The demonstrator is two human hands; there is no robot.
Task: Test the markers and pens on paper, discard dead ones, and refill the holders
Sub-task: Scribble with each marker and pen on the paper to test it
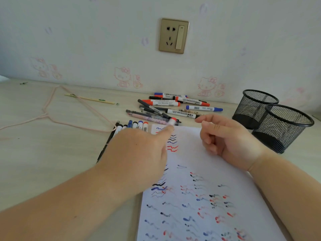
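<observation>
Red-capped marker (172,121), blurred, seemingly pinched by left hand (139,150); right hand (231,140) loosely curled, empty.

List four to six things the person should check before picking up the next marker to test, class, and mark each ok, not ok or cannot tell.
1. Untested pile within reach, just past the paper: ok.
2. Paper has blank space left for a test line, on its upper right: ok.
3. Right hand free to grasp: ok, it holds nothing.
4. Left hand free: cannot tell, blurred; a red-and-white marker end shows at its fingertip.
5. Mesh holders upright and ready for refilling: ok.
6. Sorted row of markers kept apart from the pile: ok.
</observation>
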